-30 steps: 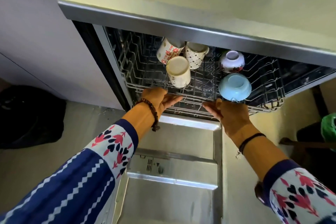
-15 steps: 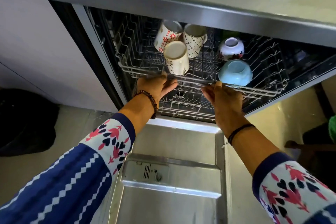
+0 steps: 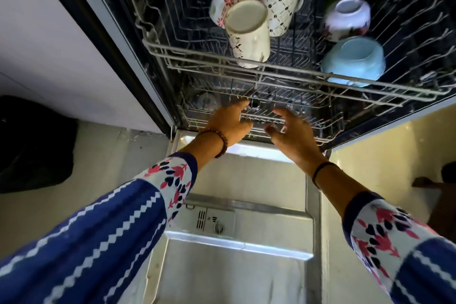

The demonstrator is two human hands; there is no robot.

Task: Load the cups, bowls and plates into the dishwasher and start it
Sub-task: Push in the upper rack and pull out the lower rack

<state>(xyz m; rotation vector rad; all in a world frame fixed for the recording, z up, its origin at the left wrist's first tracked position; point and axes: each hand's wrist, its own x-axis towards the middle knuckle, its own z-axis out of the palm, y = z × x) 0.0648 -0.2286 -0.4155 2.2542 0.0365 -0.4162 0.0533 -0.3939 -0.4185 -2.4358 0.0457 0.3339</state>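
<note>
The dishwasher stands open, its door (image 3: 237, 266) folded down below me. Its upper rack (image 3: 197, 57) carries three patterned mugs upside down (image 3: 249, 32) and two overturned bowls, one white with flowers (image 3: 348, 18) and one light blue (image 3: 355, 61). Beneath it sits the lower rack (image 3: 328, 126), pushed inside the tub. My left hand (image 3: 229, 121) and my right hand (image 3: 291, 131) reach to that lower rack's front edge, fingers spread and loosely bent. Neither hand holds anything that I can see.
A white cabinet side (image 3: 61, 39) borders the dishwasher on the left. A dark bag (image 3: 32, 143) lies on the floor at left. The detergent dispenser (image 3: 212, 219) shows on the inner door. Dark furniture (image 3: 441, 195) stands at the right edge.
Both hands let go of the upper rack's front rail and dropped to the lower rack. The upper rack now sits further inside, and my view has moved closer.
</note>
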